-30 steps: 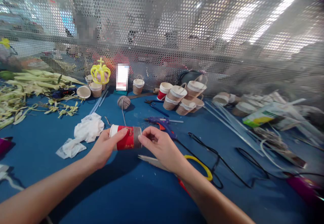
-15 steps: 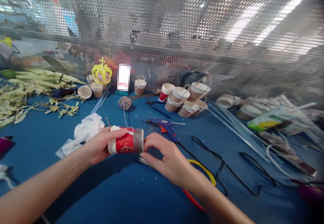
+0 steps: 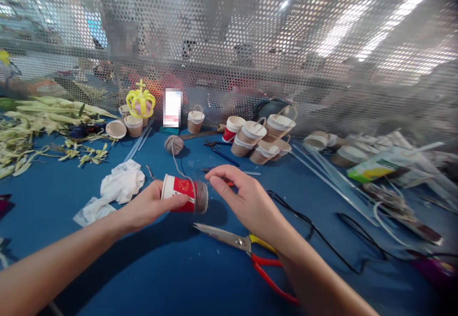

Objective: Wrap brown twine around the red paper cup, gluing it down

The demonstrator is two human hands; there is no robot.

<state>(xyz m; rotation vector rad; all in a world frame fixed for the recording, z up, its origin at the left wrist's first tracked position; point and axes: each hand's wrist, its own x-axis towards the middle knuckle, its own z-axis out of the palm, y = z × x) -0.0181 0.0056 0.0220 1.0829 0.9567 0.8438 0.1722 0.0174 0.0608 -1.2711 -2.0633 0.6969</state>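
Note:
My left hand (image 3: 145,207) is closed round a red paper cup (image 3: 178,191) that lies on its side above the blue table (image 3: 171,278). Brown twine is wound round the cup's right end and runs back to a ball of twine (image 3: 174,143). My right hand (image 3: 248,201) hovers just right of that wound end, its fingertips pressed together in a pinch. What it pinches is too small to make out. Scissors (image 3: 229,238) with red and yellow handles lie on the table under my right wrist.
A blue glue gun (image 3: 229,175) is partly hidden behind my right hand. Twine-wrapped cups (image 3: 261,139) stand at the back by the perforated screen (image 3: 250,44). A yellow crown (image 3: 140,101), palm leaves (image 3: 36,125), white cloth (image 3: 121,182) and black cables (image 3: 322,239) lie around.
My right hand has lifted from below the cup's end to its right side. The cup has tilted and moved slightly right. The scissors now show in full.

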